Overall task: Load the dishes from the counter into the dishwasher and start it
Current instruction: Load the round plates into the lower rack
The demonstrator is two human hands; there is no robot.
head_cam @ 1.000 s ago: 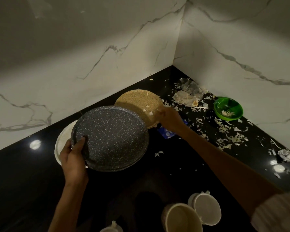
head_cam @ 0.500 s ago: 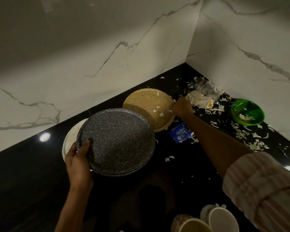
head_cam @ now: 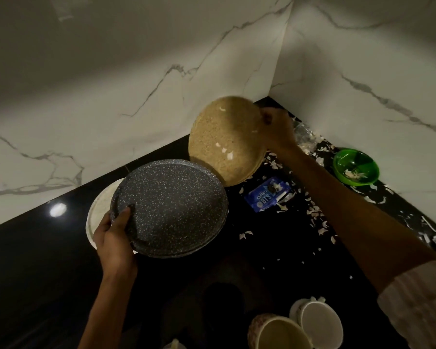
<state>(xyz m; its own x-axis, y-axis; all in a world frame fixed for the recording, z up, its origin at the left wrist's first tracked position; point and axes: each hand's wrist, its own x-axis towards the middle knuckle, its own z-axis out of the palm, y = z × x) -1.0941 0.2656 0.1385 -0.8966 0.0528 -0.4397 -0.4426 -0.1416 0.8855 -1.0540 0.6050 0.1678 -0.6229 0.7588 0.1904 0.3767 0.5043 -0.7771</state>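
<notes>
My left hand point(head_cam: 115, 241) grips the near left rim of a dark speckled plate point(head_cam: 173, 205), thumb on top. The plate lies over a white plate point(head_cam: 100, 210) on the black counter point(head_cam: 30, 268). My right hand point(head_cam: 277, 128) grips the far right edge of a tan speckled plate point(head_cam: 224, 139) and holds it tilted steeply, its right side raised, a few pale scraps stuck to its face. Its lower edge sits by the dark plate's far rim. Two cups point(head_cam: 315, 321) point(head_cam: 280, 333) stand at the near edge.
A green bowl point(head_cam: 355, 166) with scraps sits at the right by the marble wall. A blue biscuit wrapper point(head_cam: 267, 195) and many pale peel scraps point(head_cam: 315, 215) litter the counter. Crumpled clear plastic point(head_cam: 305, 132) lies in the corner where the two marble walls meet.
My right hand has lifted the tan plate's right edge, tipping it from flat on the counter to steeply tilted. My left hand keeps its hold on the dark plate.
</notes>
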